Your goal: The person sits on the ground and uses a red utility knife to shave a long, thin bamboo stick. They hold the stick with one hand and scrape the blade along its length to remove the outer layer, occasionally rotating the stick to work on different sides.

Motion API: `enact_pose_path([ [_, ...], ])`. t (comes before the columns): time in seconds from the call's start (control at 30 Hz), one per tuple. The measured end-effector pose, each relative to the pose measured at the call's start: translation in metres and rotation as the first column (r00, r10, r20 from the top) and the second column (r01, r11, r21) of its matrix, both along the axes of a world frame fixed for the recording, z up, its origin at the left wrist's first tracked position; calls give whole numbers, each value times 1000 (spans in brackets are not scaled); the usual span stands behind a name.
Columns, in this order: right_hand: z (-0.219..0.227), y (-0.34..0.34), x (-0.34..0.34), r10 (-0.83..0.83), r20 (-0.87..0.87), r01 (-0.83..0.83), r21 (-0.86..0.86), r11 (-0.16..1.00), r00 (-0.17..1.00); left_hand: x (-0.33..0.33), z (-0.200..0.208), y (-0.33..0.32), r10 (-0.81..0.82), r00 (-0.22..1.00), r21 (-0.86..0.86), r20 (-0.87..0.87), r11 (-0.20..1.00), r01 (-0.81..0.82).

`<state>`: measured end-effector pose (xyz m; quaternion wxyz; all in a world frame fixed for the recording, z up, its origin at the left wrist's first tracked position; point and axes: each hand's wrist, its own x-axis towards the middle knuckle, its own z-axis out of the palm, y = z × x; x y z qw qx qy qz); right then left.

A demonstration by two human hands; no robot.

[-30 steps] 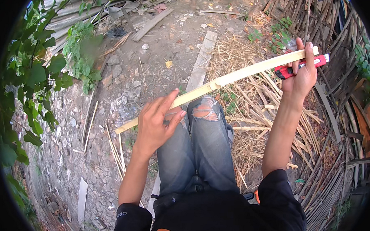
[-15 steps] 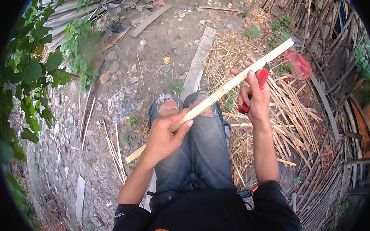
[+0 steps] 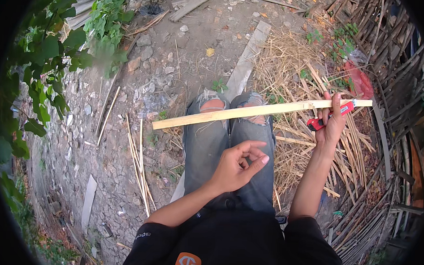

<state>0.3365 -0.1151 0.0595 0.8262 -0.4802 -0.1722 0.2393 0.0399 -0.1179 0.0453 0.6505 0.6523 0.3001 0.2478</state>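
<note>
A long pale bamboo strip point(image 3: 231, 113) lies crosswise above my knees, its left end past my left knee. Near its right end, my right hand point(image 3: 333, 120) grips the strip between thumb and fingers. The same hand also keeps a red utility knife point(image 3: 323, 119) in its curled fingers, tucked against the strip; whether its blade is out, I cannot tell. Over my thighs, my left hand point(image 3: 241, 164) is off the strip, empty, with fingers half bent and apart.
Loose pale strips point(image 3: 348, 157) and dry shavings point(image 3: 288, 65) cover the ground at my right. A grey board point(image 3: 248, 58) runs ahead of my knees. Several thin strips point(image 3: 137, 162) lie at my left. A stick fence point(image 3: 386, 40) stands far right; leafy branches point(image 3: 47, 63) hang left.
My left hand has let go of the strip and drawn back right over my thighs. My right hand has moved right and slightly down, turning the strip from a steep slant to nearly level.
</note>
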Motion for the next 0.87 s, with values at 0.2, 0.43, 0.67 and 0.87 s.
enact_pose_path([
  [0.2,-9,-12,3,-46,-143,38,-58,998,989,30,-1,29,329,805,-2,494,926,-377],
  [0.43,-41,-21,-22,-4,-227,-22,-115,993,974,27,13,36,154,951,-181,269,978,-108],
  [0.67,-71,-21,-49,37,-223,-77,-171,982,974,0,13,-5,150,988,196,24,969,-152],
  [0.87,-67,-36,-53,-18,-166,-12,-178,984,986,-11,20,3,345,928,894,140,359,-269],
])
